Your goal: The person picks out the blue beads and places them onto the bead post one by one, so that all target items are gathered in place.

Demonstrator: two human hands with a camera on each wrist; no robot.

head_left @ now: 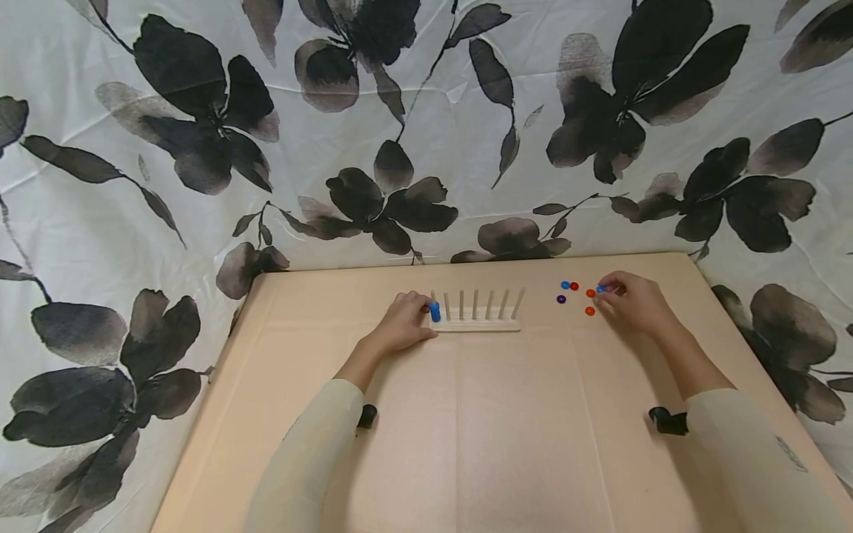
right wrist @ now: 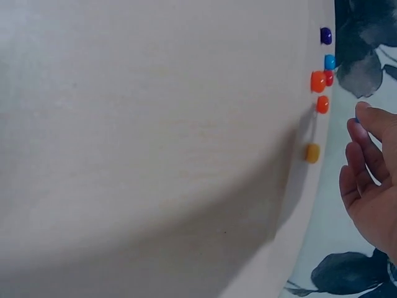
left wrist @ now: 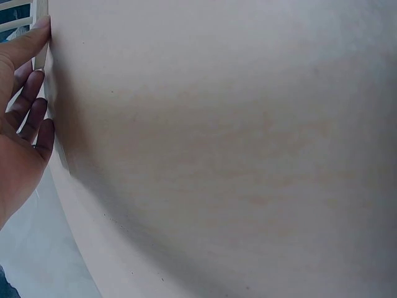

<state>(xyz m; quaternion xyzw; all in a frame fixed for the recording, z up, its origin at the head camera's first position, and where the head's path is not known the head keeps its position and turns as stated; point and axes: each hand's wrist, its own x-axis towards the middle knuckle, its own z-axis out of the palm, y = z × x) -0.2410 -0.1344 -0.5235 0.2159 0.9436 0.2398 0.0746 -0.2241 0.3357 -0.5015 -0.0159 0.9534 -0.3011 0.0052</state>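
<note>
A pale wooden peg rack with a row of upright thin pegs stands near the back of the table. Blue beads are stacked on its leftmost peg. My left hand holds the rack's left end, thumb at the front edge and fingers round the side. Over to the right, my right hand pinches a small blue bead between thumb and index finger. In the right wrist view only a sliver of that bead shows at the fingertips, and the other fingers curl loosely below.
Beside the right hand lie loose beads: a purple one, another blue one, a red one and orange ones. A yellow bead shows in the right wrist view. Flowered cloth hangs behind the table.
</note>
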